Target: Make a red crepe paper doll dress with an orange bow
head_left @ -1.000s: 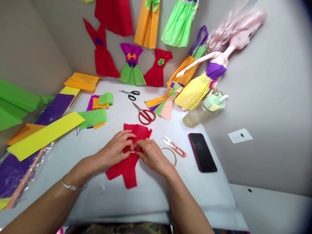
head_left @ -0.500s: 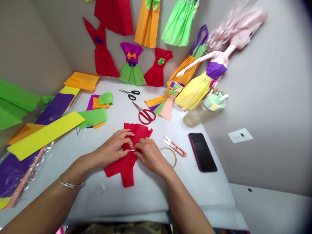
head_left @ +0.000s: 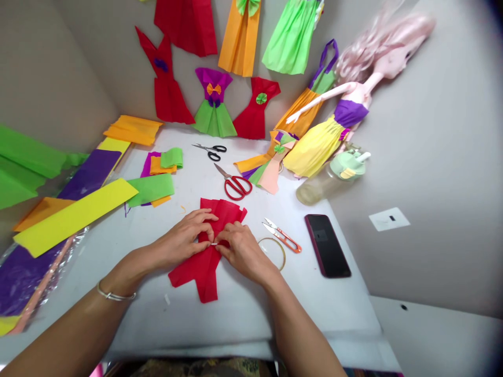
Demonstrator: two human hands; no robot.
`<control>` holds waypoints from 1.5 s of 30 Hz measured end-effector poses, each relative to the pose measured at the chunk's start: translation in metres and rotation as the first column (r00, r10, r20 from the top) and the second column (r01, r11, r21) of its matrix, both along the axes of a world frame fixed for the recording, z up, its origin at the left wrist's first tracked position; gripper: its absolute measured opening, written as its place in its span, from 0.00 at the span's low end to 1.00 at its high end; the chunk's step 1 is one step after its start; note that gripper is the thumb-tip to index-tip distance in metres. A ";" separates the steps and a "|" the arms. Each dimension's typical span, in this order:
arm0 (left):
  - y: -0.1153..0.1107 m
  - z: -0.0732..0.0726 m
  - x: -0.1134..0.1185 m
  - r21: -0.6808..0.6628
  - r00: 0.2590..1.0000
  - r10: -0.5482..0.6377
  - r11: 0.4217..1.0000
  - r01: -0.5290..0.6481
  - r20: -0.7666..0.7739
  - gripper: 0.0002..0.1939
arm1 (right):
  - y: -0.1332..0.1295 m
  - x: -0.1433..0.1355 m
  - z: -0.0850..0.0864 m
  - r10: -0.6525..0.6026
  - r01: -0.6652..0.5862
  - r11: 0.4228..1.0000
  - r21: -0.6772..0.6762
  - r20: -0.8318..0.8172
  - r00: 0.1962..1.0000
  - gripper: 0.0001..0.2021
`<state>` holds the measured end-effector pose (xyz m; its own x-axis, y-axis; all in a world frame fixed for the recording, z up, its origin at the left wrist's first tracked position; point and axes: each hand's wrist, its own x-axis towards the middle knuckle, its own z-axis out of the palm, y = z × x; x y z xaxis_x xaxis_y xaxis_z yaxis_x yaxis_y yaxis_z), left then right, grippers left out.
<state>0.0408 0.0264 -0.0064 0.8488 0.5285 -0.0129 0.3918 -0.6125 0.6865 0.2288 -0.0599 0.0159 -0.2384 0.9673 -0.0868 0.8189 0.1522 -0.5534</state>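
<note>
A red crepe-paper piece (head_left: 207, 275) lies on the table, gathered in at its middle and flaring at both ends. My left hand (head_left: 193, 230) rests on its left side, thumb and forefinger pinched together at the gathered middle. From the right, my right hand (head_left: 237, 242) closes its fingers on the same spot. Between the two sets of fingertips shows a short white strip (head_left: 214, 243), perhaps tape, lying across the red paper. Just right of my right hand are orange-handled thread snips (head_left: 283, 236) and a roll of clear tape (head_left: 281, 252).
Red-handled scissors (head_left: 238, 187) and black-handled scissors (head_left: 214, 152) lie beyond the paper. Coloured crepe strips (head_left: 78, 217) cover the left side. At right are a phone (head_left: 328, 246), a bottle (head_left: 314, 188) and a doll (head_left: 349, 112). Paper dresses (head_left: 214, 102) hang on the wall.
The whole view has shifted very slightly. Both hands keep the same hold at the middle of the red paper.
</note>
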 end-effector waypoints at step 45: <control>0.008 0.000 -0.007 -0.128 0.998 -0.023 0.991 0.030 0.058 0.05 | -0.003 0.009 -0.008 0.029 -0.027 0.999 0.033 -0.076 0.997 0.03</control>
<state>0.0340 0.0340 -0.0063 0.8638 0.5028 -0.0310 0.3351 -0.5275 0.7807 0.2377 -0.0628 0.0083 -0.2702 0.9621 -0.0360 0.7693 0.1933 -0.6090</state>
